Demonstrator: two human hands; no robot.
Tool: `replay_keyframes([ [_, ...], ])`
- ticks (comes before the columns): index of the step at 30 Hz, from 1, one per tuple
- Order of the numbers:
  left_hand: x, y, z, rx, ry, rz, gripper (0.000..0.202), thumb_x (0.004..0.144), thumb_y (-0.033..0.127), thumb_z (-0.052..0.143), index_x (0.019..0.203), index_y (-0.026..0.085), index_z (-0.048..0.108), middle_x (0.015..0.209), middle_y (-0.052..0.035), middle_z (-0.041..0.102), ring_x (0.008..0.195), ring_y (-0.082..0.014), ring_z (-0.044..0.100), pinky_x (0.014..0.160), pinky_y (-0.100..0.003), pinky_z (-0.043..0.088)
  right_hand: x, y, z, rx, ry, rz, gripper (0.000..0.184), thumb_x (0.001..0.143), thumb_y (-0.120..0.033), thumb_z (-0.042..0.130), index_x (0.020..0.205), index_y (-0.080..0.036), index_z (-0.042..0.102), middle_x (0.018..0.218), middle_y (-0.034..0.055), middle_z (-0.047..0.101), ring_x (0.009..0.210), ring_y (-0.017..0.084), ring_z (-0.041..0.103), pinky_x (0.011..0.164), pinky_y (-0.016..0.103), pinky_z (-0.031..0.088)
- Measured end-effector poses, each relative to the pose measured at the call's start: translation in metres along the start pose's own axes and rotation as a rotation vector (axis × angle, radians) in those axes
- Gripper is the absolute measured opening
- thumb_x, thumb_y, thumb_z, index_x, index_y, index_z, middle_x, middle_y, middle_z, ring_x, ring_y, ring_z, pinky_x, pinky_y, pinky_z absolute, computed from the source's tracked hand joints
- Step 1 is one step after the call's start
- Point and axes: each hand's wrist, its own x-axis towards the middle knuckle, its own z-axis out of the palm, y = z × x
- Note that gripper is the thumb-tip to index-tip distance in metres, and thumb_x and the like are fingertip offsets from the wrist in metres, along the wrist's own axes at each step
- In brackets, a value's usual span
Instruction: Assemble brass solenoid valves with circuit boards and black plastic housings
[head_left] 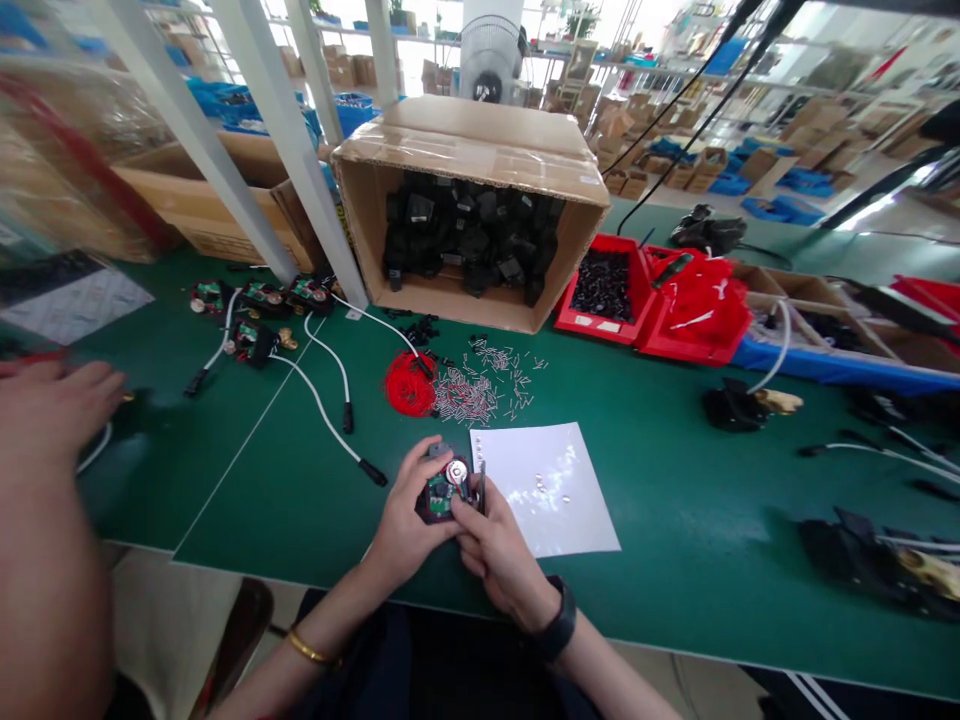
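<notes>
In front of me, my left hand (405, 520) grips a small dark housing with a green circuit board (441, 497) and a silver round disc on it. The thumb of my right hand (499, 550) presses at the board's lower right. A slim dark tool (482, 487) stands upright from my right fingers; its exact kind is unclear. Just right of the hands lies a white sheet (581, 520) with a few tiny pale pieces (540, 482). Beyond the housing are a coil of red wire (409, 388) and many small metal pins (465, 395).
An open carton (469, 135) of black housings stands at the back. Red bins (637, 310) and a divided cardboard tray (825, 290) sit right of it. Assemblies with white cables (251, 340) lie at left. A co-worker's hand (56, 400) reaches in from the left edge.
</notes>
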Motion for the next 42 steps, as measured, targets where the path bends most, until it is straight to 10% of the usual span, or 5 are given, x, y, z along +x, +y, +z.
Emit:
replay_keyframes([
  [10, 0.012, -0.004, -0.012, -0.327, -0.072, -0.276, 0.085, 0.063, 0.044, 0.074, 0.132, 0.022, 0.029, 0.118, -0.0114, 0.057, 0.108, -0.0293, 0.057, 0.092, -0.042, 0.046, -0.02, -0.038, -0.065, -0.21, 0.266, -0.329, 0.054, 0.083, -0.064, 0.046, 0.083, -0.014, 0.067, 0.069, 0.0058, 0.064, 0.042, 0.008, 0.039, 0.039, 0.022, 0.035],
  [16, 0.019, 0.021, -0.031, -0.207, -0.661, -0.169, 0.063, 0.054, 0.048, 0.077, 0.107, 0.022, 0.055, 0.116, -0.0086, 0.056, 0.106, -0.0291, 0.055, 0.089, -0.039, 0.046, -0.029, -0.028, -0.09, -0.157, 0.427, -0.306, 0.07, 0.079, -0.076, 0.029, 0.063, -0.016, 0.062, 0.045, 0.0001, 0.049, 0.036, 0.009, 0.038, 0.035, 0.021, 0.029],
  [20, 0.014, 0.031, -0.026, 0.014, -0.862, -0.04, 0.063, 0.047, 0.046, 0.08, 0.103, 0.024, 0.06, 0.141, -0.0092, 0.039, 0.126, -0.0336, 0.041, 0.101, -0.044, 0.036, -0.027, -0.008, -0.076, -0.128, 0.342, -0.243, 0.044, 0.073, -0.06, 0.063, 0.077, -0.017, 0.06, 0.061, 0.0041, 0.066, 0.051, 0.015, 0.058, 0.049, 0.025, 0.046],
  [24, 0.015, 0.029, -0.022, 0.076, -0.882, -0.063, 0.061, 0.052, 0.045, 0.078, 0.106, 0.025, 0.059, 0.14, -0.0089, 0.043, 0.124, -0.0325, 0.045, 0.1, -0.044, 0.038, -0.014, -0.008, -0.064, -0.188, 0.347, -0.325, 0.029, 0.068, -0.039, 0.075, 0.078, -0.017, 0.058, 0.067, 0.0032, 0.069, 0.058, 0.016, 0.063, 0.058, 0.029, 0.051],
  [42, 0.074, 0.016, -0.016, 0.031, -0.715, -0.132, 0.042, 0.065, 0.043, 0.071, 0.098, 0.019, 0.062, 0.139, -0.0125, 0.044, 0.118, -0.0311, 0.051, 0.096, -0.039, 0.041, 0.062, -0.022, -0.058, -0.38, 0.454, -0.464, 0.025, 0.08, -0.039, 0.063, 0.082, -0.015, 0.059, 0.071, 0.0052, 0.068, 0.067, 0.019, 0.067, 0.065, 0.033, 0.055],
])
